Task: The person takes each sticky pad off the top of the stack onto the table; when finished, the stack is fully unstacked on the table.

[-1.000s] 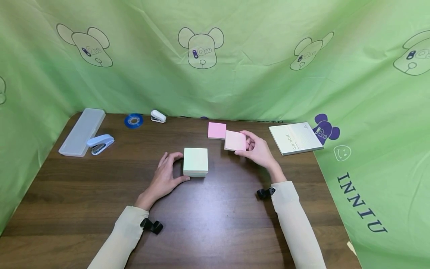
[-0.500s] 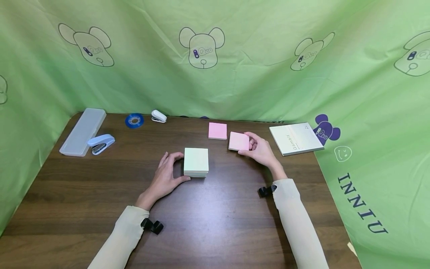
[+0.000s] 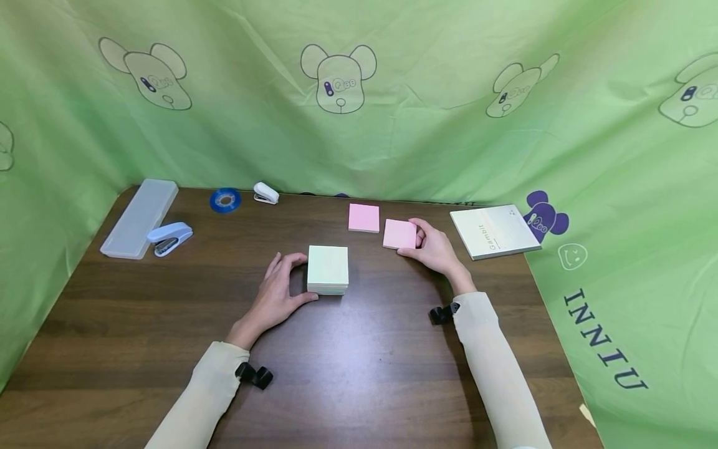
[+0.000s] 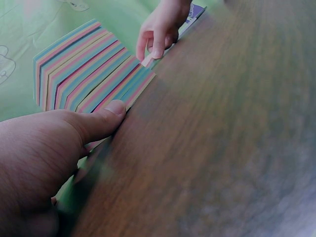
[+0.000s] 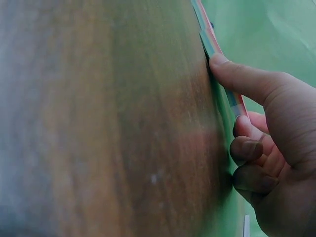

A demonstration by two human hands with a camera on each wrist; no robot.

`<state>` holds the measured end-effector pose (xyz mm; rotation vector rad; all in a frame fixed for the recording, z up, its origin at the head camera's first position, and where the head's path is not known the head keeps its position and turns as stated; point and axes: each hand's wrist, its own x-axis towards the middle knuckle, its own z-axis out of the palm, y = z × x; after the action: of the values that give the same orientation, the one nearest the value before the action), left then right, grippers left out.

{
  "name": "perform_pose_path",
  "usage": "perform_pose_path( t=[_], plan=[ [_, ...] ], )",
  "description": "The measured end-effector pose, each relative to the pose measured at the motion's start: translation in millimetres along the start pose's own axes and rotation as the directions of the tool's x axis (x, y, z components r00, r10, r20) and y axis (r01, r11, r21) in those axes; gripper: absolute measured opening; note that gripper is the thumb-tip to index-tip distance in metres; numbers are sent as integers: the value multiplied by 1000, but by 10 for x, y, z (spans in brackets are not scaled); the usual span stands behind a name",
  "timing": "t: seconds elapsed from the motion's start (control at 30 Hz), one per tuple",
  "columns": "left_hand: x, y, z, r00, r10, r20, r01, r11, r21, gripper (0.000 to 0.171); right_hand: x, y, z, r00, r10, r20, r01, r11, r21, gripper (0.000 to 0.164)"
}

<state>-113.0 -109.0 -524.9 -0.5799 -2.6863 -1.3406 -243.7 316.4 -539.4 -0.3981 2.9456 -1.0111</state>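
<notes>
A tall stack of sticky note pads, pale green on top, stands mid-table. My left hand holds it from the left, thumb at the near side and forefinger at the far side. In the left wrist view the stack's edges show many coloured layers under my thumb. To the right, my right hand grips a thin pink sticky note pad by its right side, with the thumb on the near edge. Another pink sticky note pad lies just behind and left of it, a narrow gap between them.
Back left are a translucent case, a light blue stapler against it, a blue tape roll and a small white stapler. A white notebook lies at the right edge. A green curtain hangs behind the table.
My right hand has moved the pink pad slightly right and away from the other pink pad, which it overlapped in view; it now sits lower and flat. The left hand has stayed at the stack.
</notes>
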Motion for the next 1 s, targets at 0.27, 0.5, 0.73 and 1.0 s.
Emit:
perform_pose_path(
  t=[0.27, 0.5, 0.73, 1.0],
  plan=[
    [6, 8, -4, 1000, -13, 9, 13, 1000, 1, 85, 76, 123, 60, 998, 55, 24, -51, 989, -139, 103],
    [7, 13, -7, 1000, -11, 5, 11, 1000, 1, 85, 72, 121, 84, 999, 22, -35, -26, 993, -112, 73],
    [20, 21, -9, 1000, -8, 6, 8, 1000, -2, 86, 110, 90, 108, 996, 38, -79, -50, 986, -158, 62],
    [17, 9, 2, 1000, -7, 4, 7, 1000, 3, 85, 191, 85, 133, 996, 42, -76, -55, 983, -174, 62]
  ],
)
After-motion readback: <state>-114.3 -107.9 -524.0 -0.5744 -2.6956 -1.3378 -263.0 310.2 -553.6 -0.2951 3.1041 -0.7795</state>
